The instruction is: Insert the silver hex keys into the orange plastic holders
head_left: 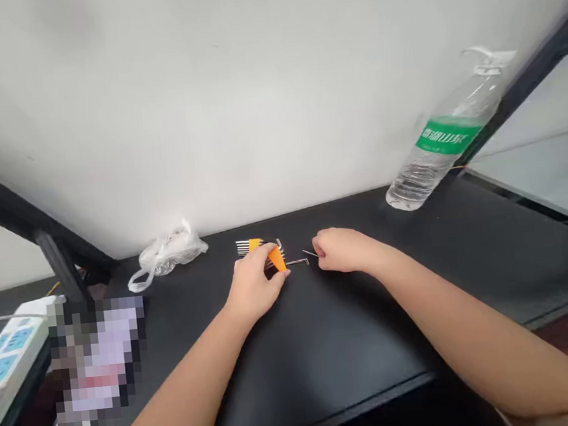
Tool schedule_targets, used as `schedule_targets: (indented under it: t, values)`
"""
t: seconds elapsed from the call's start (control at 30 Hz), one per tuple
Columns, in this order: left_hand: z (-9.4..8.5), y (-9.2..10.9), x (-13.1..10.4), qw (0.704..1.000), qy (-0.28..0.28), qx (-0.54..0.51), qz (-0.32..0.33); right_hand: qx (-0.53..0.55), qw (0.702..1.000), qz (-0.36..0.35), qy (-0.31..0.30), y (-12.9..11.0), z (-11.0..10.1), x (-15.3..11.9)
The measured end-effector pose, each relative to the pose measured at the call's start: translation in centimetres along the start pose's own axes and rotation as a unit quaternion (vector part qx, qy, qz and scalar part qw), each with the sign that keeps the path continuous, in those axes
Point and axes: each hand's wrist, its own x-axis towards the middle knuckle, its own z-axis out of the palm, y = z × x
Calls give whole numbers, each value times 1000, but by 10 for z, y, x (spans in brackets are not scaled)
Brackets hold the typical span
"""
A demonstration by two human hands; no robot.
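My left hand [255,283] grips an orange holder [278,259] between thumb and fingers, over the black tabletop. Metal L-shaped keys stick out of the holder, one with its bent end [307,261] toward the right. Just behind my left fingers is another orange piece [254,244] with a row of thin metal rods; whether it joins the held part is hidden. To the right, my right hand [340,250] is closed on a thin metal key [311,253], whose tip points left toward the holder without touching it.
A large clear bottle [441,136] with a green label stands at the back right by the wall. A crumpled plastic bag [172,250] lies at the back left. A white power strip [12,343] and a blurred-out item [107,357] are at the left.
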Motion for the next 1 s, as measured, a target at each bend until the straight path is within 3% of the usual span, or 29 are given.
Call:
schedule_targets:
  t: [0.13,0.3,0.5,1.0]
  values:
    - [0,0,0,1000,13,10,8,59,992,-86,69,-7,1,-5]
    - [-2,2,1,1000,20,11,11,196,950,-212,120,-14,-2,-9]
    - [-3,4,1,1000,22,3,19,215,935,-232,158,-17,-1,-10]
    - [-2,1,0,999,16,26,34,106,947,-239,187,-22,-3,-20]
